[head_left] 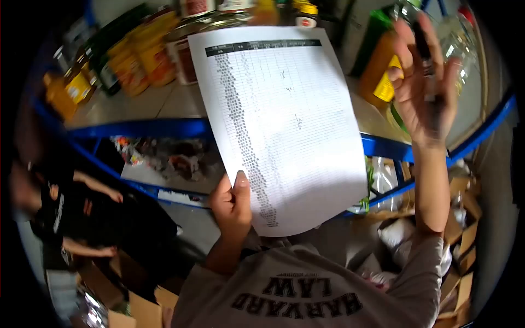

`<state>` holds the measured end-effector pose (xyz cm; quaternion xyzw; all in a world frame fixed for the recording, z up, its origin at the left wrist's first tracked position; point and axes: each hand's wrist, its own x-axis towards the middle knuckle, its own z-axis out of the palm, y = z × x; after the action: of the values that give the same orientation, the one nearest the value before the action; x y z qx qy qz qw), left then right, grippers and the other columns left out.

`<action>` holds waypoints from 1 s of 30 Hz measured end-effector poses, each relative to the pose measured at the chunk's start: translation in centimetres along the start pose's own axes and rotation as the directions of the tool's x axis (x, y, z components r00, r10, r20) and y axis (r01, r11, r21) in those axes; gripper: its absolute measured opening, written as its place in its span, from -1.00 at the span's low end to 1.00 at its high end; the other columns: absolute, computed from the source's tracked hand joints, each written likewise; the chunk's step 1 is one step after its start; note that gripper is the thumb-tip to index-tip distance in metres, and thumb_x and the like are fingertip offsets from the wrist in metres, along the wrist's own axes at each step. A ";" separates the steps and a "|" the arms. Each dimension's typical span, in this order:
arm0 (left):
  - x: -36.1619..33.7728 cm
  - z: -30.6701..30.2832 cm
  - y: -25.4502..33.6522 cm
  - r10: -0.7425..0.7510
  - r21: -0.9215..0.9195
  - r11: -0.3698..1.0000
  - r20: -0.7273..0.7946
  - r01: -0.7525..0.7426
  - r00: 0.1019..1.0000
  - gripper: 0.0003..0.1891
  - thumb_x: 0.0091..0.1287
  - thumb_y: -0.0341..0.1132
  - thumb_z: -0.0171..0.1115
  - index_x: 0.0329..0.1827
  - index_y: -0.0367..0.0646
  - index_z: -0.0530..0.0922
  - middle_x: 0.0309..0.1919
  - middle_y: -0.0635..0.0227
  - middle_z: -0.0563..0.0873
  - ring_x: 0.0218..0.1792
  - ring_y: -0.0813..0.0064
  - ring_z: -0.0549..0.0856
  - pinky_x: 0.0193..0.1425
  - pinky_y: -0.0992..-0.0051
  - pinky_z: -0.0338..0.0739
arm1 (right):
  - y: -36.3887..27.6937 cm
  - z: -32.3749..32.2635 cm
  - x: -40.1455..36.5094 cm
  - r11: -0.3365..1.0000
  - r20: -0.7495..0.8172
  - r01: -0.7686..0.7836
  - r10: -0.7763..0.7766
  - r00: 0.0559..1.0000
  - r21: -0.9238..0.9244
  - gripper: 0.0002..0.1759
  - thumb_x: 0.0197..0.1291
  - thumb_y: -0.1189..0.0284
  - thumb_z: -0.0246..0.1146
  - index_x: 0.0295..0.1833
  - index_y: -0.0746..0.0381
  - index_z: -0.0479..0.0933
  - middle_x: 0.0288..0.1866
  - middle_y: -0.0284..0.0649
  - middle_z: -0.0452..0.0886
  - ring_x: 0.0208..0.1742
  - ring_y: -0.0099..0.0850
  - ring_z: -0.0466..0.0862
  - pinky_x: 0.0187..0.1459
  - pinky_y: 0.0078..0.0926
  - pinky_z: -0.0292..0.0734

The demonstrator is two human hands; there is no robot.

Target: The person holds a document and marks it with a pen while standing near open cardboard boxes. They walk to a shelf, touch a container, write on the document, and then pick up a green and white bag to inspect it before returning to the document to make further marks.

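Note:
My left hand (232,203) pinches the lower left edge of a white sheet of paper (317,147), with the thumb on its front. The sheet carries a printed table with a dark header row, a column of small text and a few handwritten marks. Raised at the upper right is my right hand (413,104), palm showing, with a dark pen (424,50) held along the palm between the fingers. Motion blurs the pen, so its tip cannot be made out. Just left of that hand stands an orange bottle (377,71) with a yellow label.
Blue-edged shelving (147,130) runs across, its upper shelf holding yellow packs (156,57), jars and bottles. Clear plastic bottles (459,44) stand at the far right. Another person in black (93,213) is at the left. Cardboard boxes (145,311) lie below on both sides.

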<state>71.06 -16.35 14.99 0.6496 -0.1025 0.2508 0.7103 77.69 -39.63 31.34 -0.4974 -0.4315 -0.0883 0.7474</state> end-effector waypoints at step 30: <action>8.0 4.2 -4.5 0.255 -0.272 0.949 0.370 -0.158 0.893 -0.82 -0.01 -0.68 0.02 -0.33 -0.30 0.36 -0.50 0.33 0.47 -0.69 0.81 0.38 -0.64 0.79 0.27 | 11.0 -2.1 -0.6 0.488 -0.502 -0.589 0.312 0.807 -0.644 -0.58 -0.05 0.15 0.24 -0.70 0.18 0.29 -0.75 -0.52 0.23 -0.69 -0.73 0.16 -0.64 -0.78 -0.01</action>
<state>80.84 -18.80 15.44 0.5838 -0.3436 0.1728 0.7151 84.63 -36.13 23.25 -0.8437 -0.0749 -0.1422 0.5121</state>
